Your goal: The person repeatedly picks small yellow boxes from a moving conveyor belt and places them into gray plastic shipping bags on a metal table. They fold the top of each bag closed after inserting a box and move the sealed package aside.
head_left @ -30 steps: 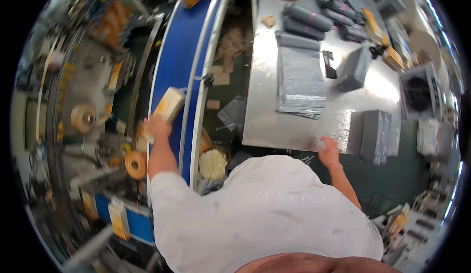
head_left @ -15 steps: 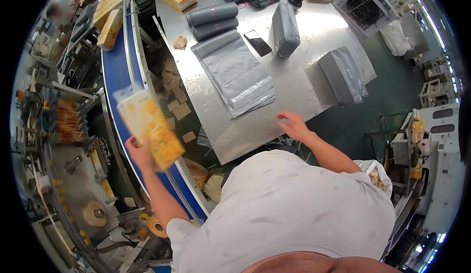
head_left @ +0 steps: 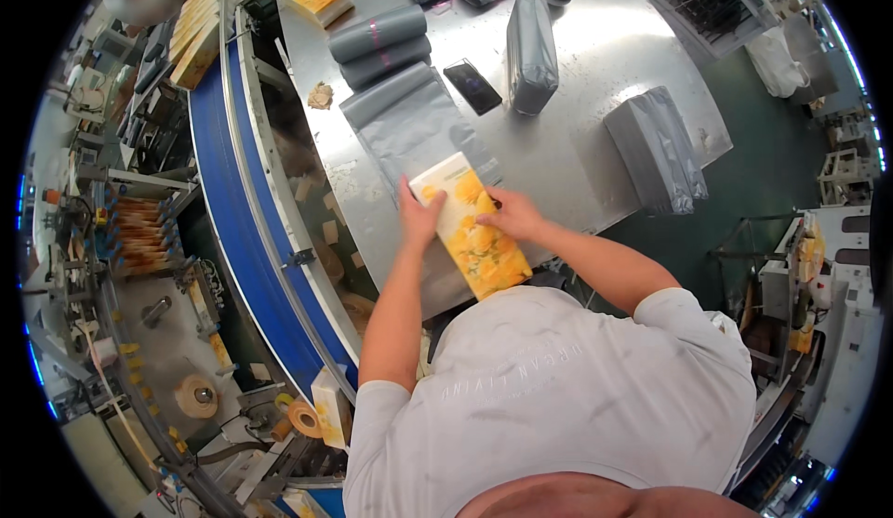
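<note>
The left hand (head_left: 421,213) is closed on the left long edge of a floral package (head_left: 473,235), thumb over its top face; the right hand (head_left: 517,214) grips the opposite edge. The package sits between the hands at the near side of the metal table (head_left: 581,160), overlapping the near end of the grey bags (head_left: 409,127); whether it rests there or is lifted cannot be told. It is probably light, a little soft and smooth-skinned, best held by both long sides without squeezing. Its shape is a slim, printed block. The bags look thin, glossy and slippery; farther left lie tightly wound grey rolls (head_left: 379,36).
</note>
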`<state>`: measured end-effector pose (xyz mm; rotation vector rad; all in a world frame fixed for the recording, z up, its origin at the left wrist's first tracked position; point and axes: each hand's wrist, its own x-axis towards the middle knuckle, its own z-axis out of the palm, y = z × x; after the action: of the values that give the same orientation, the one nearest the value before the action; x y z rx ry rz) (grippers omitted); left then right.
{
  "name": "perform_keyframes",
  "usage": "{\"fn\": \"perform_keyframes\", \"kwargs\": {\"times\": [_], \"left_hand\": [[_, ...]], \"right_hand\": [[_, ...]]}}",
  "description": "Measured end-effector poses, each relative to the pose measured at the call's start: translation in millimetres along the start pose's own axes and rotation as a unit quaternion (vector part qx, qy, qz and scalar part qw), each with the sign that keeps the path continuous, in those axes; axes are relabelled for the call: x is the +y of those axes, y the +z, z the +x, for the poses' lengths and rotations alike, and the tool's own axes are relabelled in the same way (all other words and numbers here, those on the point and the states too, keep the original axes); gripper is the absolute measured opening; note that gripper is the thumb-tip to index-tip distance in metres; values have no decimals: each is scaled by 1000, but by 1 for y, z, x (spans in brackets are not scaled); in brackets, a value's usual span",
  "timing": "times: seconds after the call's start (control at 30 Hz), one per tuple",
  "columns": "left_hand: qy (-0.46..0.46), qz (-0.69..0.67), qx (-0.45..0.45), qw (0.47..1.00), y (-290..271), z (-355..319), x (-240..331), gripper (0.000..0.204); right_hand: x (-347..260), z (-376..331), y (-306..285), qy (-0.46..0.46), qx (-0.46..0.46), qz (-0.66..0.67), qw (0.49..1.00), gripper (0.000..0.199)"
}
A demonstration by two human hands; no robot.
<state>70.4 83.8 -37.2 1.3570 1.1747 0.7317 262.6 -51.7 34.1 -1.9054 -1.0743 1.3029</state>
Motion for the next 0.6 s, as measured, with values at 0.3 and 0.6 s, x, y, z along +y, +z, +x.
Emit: {"fn": "perform_keyframes", "kwargs": {"times": [0.3, 0.6], "left_hand": [[57, 190, -113, 974, -22, 14, 27, 62], [128, 414, -102, 895, 21, 8, 84, 67]], "right_hand": [[20, 113, -56, -332, 21, -435, 837, 55], [6, 96, -70, -276, -19, -409, 869, 73]]}}
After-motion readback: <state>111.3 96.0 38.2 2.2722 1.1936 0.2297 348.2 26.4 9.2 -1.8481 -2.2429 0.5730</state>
